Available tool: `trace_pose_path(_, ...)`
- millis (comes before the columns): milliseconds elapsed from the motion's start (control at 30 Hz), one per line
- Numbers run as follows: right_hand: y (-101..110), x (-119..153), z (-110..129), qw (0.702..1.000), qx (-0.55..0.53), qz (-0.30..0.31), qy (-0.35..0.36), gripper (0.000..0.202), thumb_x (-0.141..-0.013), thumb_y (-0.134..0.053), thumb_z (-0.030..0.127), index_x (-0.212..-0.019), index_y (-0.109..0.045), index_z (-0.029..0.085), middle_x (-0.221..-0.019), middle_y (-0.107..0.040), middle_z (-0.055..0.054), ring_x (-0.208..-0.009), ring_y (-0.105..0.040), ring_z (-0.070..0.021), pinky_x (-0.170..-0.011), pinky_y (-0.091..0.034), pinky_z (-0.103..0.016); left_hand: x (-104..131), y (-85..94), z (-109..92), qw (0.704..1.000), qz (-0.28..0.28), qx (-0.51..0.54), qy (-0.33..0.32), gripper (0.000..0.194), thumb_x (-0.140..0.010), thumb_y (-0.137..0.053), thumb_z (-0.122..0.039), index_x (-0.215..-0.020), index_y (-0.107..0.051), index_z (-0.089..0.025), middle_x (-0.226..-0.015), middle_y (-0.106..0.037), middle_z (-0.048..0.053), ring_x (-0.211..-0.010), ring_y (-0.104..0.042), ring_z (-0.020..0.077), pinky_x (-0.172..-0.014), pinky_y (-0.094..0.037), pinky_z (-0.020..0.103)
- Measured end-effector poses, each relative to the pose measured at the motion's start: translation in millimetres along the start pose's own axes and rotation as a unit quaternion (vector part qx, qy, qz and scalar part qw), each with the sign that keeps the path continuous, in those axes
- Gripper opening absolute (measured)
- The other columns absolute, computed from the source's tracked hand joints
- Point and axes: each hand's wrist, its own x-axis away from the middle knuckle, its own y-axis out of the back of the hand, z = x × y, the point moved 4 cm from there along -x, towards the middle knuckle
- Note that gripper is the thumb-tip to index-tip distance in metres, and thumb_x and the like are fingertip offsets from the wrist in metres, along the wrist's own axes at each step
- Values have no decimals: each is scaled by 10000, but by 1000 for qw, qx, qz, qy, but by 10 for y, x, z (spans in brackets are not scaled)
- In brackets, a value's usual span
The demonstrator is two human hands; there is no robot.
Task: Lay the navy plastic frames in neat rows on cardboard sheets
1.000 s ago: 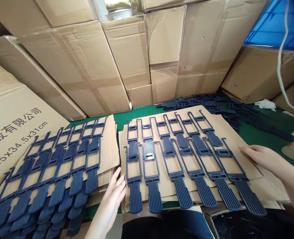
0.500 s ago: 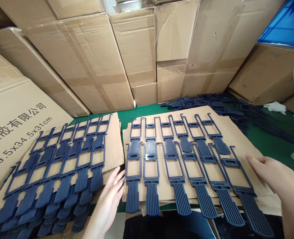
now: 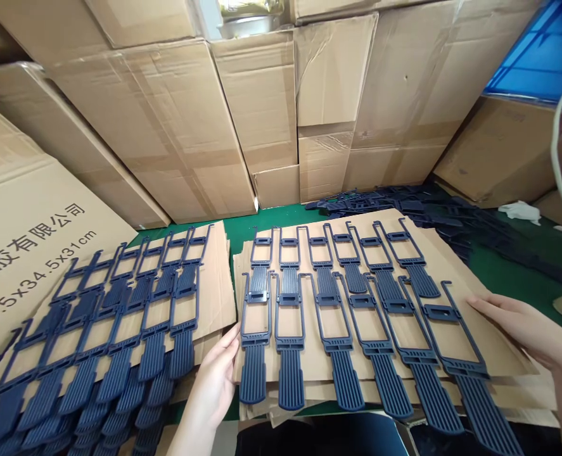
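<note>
A cardboard sheet [image 3: 309, 367] carries two rows of dark blue plastic frames with ribbed paddles [image 3: 348, 380]. My left hand [image 3: 217, 373] grips the sheet's left edge, fingertips at the edge and thumb side hidden. On the right, my right hand [image 3: 518, 323] holds the opposite edge, its thumb on top and the other fingers out of sight beneath. More cardboard layers show under this sheet. To the left lies a stack of cardboard [image 3: 217, 285] with layers of similar blue parts [image 3: 152, 358] overhanging its front.
Cardboard boxes [image 3: 180, 133] form a wall behind the green table [image 3: 233, 235]. A loose heap of dark blue parts [image 3: 433, 209] lies at the back right, near a crumpled white tissue [image 3: 521, 211]. A printed carton [image 3: 38, 234] leans at the left; a white cable [image 3: 556, 139] hangs right.
My left hand has closed on the sheet's left edge. The loaded sheet now sits slightly apart from the cardboard beneath, which shows more at the front. The view has tilted slightly.
</note>
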Motion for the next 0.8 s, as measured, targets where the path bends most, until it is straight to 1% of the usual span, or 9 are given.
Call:
trace_pose_path(33, -53, -15, -43, 992, -74, 76, -68, 272, -637, -651, 445, -731, -658, 190, -780, -666, -107, -679, -635, -274, -579, -490, -336, -18, -23, 12, 1000, 3, 3, 5, 332, -796, -562, -136, -1123, -606, -174, -1115, -655, 56, -1148, -519, 171, -1001, -392, 261)
trace_pose_path(67, -93, -21, -73, 973, -140, 131, -126, 256, -650, -654, 420, -780, -651, 199, -829, -668, -107, -721, -637, -278, -612, -494, -342, -33, -44, 27, 1000, 2, 5, 13, 331, -801, -560, -147, -1128, -601, -176, -1113, -656, 56, -1150, -519, 170, -1004, -388, 265)
trace_pose_path(100, -111, -30, -85, 956, -189, 156, -162, 248, -654, -662, 395, -818, -643, 210, -862, -666, -105, -743, -638, -278, -635, -496, -347, -47, -64, 44, 1000, -2, 6, 23, 326, -805, -560, -158, -1128, -598, -179, -1114, -656, 55, -1153, -516, 168, -1007, -384, 266)
trace_pose_path(200, -77, -83, -51, 949, -238, 130, -161, 239, -644, -676, 325, -852, -634, 214, -830, -662, -115, -683, -640, -272, -612, -496, -357, -73, -133, 81, 999, -8, 3, 38, 293, -798, -572, -170, -1087, -612, -193, -1118, -654, 49, -1164, -508, 163, -1004, -386, 262)
trace_pose_path(367, -56, -66, 77, 941, -278, 88, -171, 300, -681, -625, 241, -977, -611, 192, -778, -661, -119, -614, -636, -263, -566, -487, -365, -83, -252, 79, 1000, 14, -2, 9, 230, -791, -561, -146, -997, -652, -192, -1103, -659, 55, -1142, -530, 176, -994, -400, 274)
trace_pose_path(533, -67, -62, 122, 939, -284, 86, -175, 388, -737, -590, 247, -1119, -557, 189, -813, -664, -115, -643, -643, -248, -579, -492, -350, -91, -256, 93, 999, 30, 13, -4, 245, -773, -576, -130, -1003, -649, -166, -1075, -670, 62, -1106, -558, 188, -937, -448, 260)
trace_pose_path(600, -72, -81, 98, 939, -286, 82, -171, 371, -725, -605, 223, -1094, -565, 208, -833, -668, -120, -639, -644, -245, -562, -501, -340, -99, -224, 98, 999, 28, 16, -5, 268, -778, -567, -126, -1034, -639, -162, -1071, -671, 65, -1084, -573, 185, -900, -473, 250)
trace_pose_path(700, -85, -92, 83, 942, -290, 62, -160, 326, -681, -624, 127, -988, -593, 231, -837, -671, -129, -602, -639, -230, -512, -508, -311, -103, -165, 75, 1000, 18, 20, -7, 307, -789, -541, -112, -1082, -620, -161, -1045, -680, 72, -1024, -609, 185, -824, -516, 252)
trace_pose_path(800, -136, -50, 164, 941, -295, 72, -146, 269, -674, -634, 108, -910, -608, 234, -849, -671, -150, -603, -639, -249, -498, -517, -340, -74, -107, -8, 1000, 9, 23, -19, 322, -776, -547, -87, -1078, -626, -163, -971, -701, 64, -934, -648, 173, -741, -538, 220)
